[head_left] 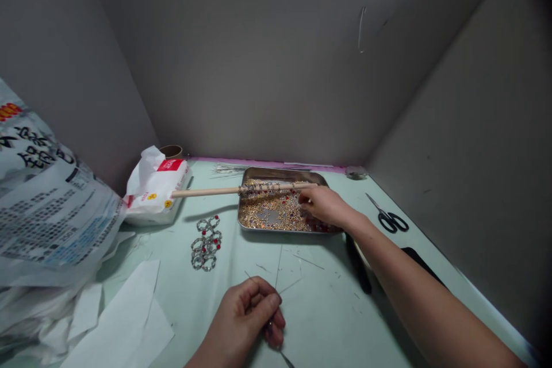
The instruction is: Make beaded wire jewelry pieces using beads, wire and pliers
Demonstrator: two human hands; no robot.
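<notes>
A metal tray (267,230) holds many small gold beads with some red and dark ones. My right hand (323,205) reaches over the tray's right part, fingers bent down at the beads; whether they pinch a bead is hidden. A wooden stick (207,191) with beaded rings round it lies across the tray, its left end on a tissue pack. Nearer the front, my left hand (259,310) is closed on thin wire (290,286), whose ends stick out above the fingers. A pointed metal piece shows below that hand.
Beaded rings (207,244) lie left of centre. A tissue pack (150,201), a large printed bag (52,213) and white paper (125,316) are at left. Scissors (388,218) and a dark flat object (420,264) lie right. Loose wires (228,169) rest behind the tray.
</notes>
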